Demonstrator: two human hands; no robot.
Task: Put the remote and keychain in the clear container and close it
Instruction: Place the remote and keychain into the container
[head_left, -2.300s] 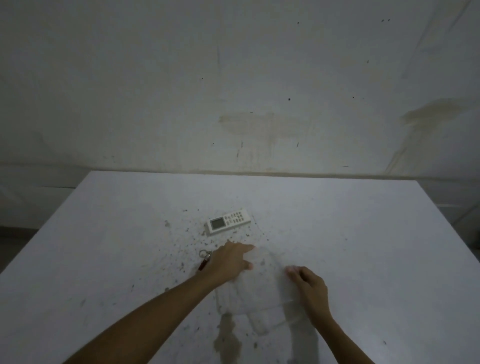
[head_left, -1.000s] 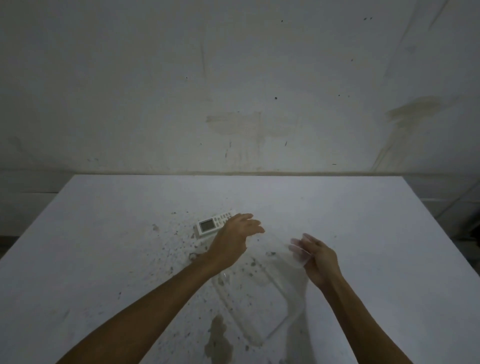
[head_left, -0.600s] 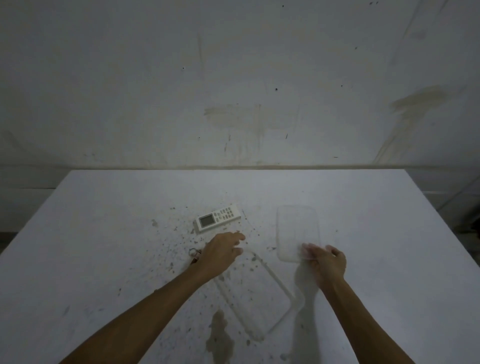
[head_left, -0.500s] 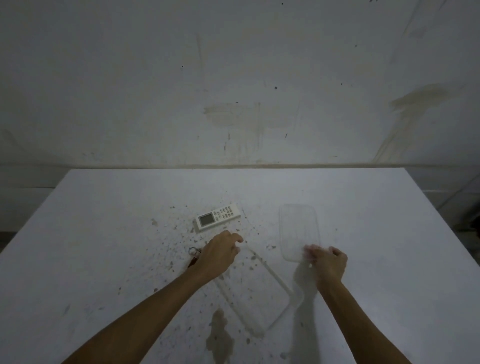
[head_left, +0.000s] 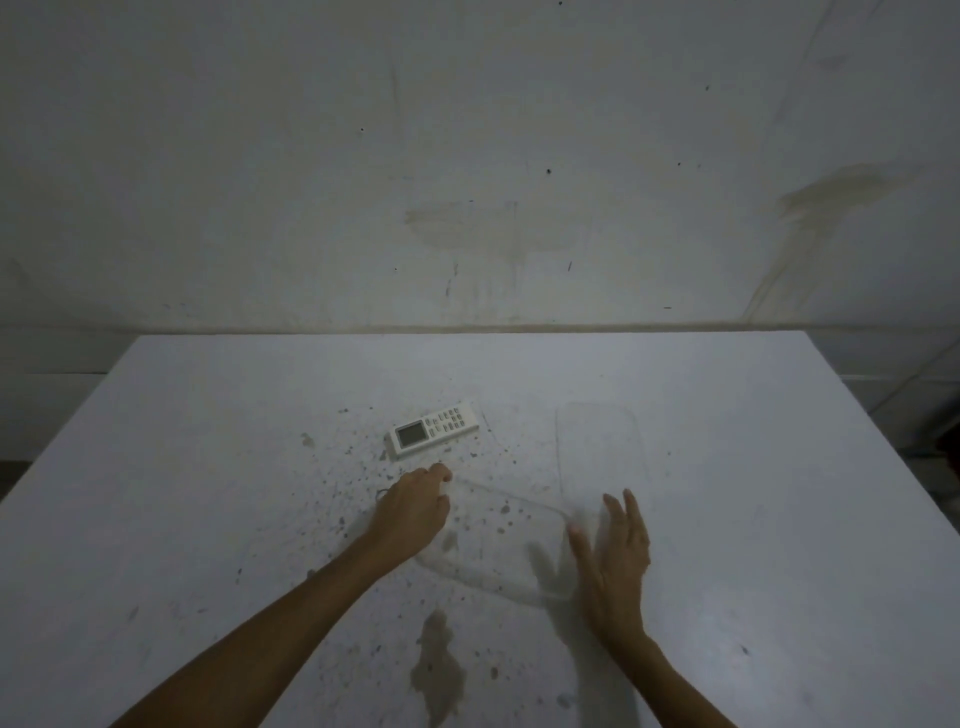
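- left hand (head_left: 415, 512) curled at left rim of open clear plastic container (head_left: 493, 540), grasp unclear
- right hand (head_left: 615, 551) spread, empty, at container's right
- white rectangular remote (head_left: 434, 428) behind container
- keychain (head_left: 383, 493) mostly hidden, left of container
- clear lid (head_left: 600, 449) behind-right of container

Dim, grainy view — soft shadows under forearms, wide-angle bowing at edges.

Bare room: stained wall (head_left: 467, 156), table (head_left: 779, 519).

white table (head_left: 208, 519), speckled and stained
remote (head_left: 434, 428) beyond the left hand (head_left: 413, 512); open clear container (head_left: 493, 540) between both hands, lid (head_left: 600, 452) beyond the right hand (head_left: 615, 553).
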